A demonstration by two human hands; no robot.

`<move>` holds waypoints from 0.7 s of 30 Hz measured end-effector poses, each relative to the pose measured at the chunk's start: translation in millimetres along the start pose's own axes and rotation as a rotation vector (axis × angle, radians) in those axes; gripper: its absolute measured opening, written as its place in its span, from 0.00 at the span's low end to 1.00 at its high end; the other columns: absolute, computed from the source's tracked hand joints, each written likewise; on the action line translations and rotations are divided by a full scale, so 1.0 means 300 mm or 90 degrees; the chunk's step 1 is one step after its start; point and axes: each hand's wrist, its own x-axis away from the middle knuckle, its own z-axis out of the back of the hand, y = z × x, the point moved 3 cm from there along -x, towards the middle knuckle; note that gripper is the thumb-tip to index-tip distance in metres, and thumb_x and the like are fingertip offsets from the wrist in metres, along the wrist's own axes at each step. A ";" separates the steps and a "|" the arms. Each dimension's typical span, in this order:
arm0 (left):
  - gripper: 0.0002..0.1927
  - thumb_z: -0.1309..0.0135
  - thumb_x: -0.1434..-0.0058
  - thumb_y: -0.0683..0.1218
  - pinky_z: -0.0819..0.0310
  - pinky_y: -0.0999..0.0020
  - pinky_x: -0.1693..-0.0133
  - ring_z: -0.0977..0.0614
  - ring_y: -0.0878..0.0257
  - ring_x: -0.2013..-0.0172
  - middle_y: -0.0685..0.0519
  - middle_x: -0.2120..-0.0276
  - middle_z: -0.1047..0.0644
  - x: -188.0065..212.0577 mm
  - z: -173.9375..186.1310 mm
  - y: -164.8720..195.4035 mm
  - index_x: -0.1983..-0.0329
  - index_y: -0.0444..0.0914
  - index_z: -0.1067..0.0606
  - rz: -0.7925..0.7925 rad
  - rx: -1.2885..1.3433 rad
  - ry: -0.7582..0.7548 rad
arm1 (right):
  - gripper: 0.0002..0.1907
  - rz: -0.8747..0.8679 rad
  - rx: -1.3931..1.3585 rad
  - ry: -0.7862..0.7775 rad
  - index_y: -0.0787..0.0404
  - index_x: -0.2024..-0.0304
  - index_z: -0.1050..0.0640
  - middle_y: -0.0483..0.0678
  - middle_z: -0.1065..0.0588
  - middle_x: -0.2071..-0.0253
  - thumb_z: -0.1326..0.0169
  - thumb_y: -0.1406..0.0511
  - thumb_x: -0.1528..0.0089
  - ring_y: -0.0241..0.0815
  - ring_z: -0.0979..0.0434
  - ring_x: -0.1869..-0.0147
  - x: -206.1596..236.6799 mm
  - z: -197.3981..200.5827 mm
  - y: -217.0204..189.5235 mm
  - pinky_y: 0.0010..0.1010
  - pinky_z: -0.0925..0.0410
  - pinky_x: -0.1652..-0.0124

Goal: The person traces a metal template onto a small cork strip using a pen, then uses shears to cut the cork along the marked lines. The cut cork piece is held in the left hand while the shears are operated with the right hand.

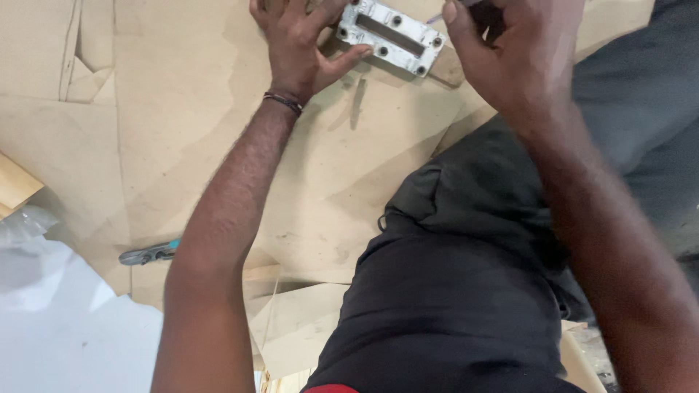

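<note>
A flat grey metal plate [391, 34] with a long central slot and bolts around its edge lies on brown cardboard [182, 109] at the top of the view. My left hand [300, 44] grips the plate's left end, thumb under its near edge, with a dark band on the wrist. My right hand [510, 51] is closed just right of the plate, and a thin metal tip [435, 18] sticks out of it toward the plate's far right corner. What the tip belongs to is hidden in the fist.
Pliers with a teal handle [149, 253] lie on the cardboard at the left, partly behind my forearm. My dark-trousered leg [451, 291] fills the lower middle. Crumpled clear plastic [29, 225] and a pale sheet [65, 327] sit at the lower left.
</note>
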 end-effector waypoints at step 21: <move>0.33 0.25 0.41 0.67 0.59 0.37 0.34 0.33 0.56 0.34 0.55 0.39 0.27 -0.017 0.017 0.024 0.37 0.53 0.22 -0.020 -0.008 -0.001 | 0.06 -0.001 -0.074 -0.053 0.61 0.53 0.17 0.48 0.19 0.62 0.37 0.68 0.32 0.42 0.19 0.62 0.005 -0.193 0.023 0.33 0.28 0.62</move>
